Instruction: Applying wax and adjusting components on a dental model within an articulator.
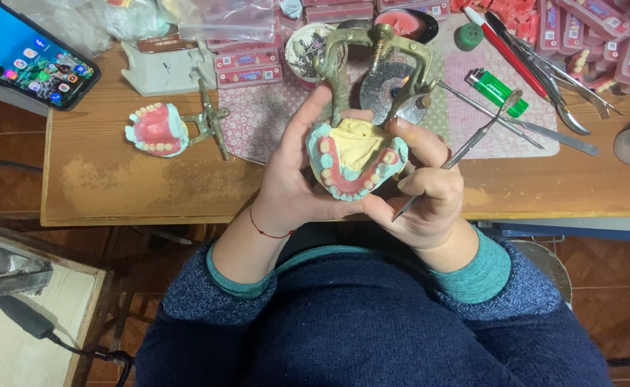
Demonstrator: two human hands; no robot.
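Over the table's front edge, both hands hold a dental model: a pale green cast with a pink wax arch of teeth and a yellow centre, fixed to a metal articulator. My left hand cups the model's left side, thumb up by the articulator arm. My right hand supports the right side and also grips a thin metal wax tool that slants up to the right.
A second pink denture on a metal frame lies to the left on the wooden table. A phone sits far left. A green lighter, metal instruments, pliers and boxes of teeth fill the right.
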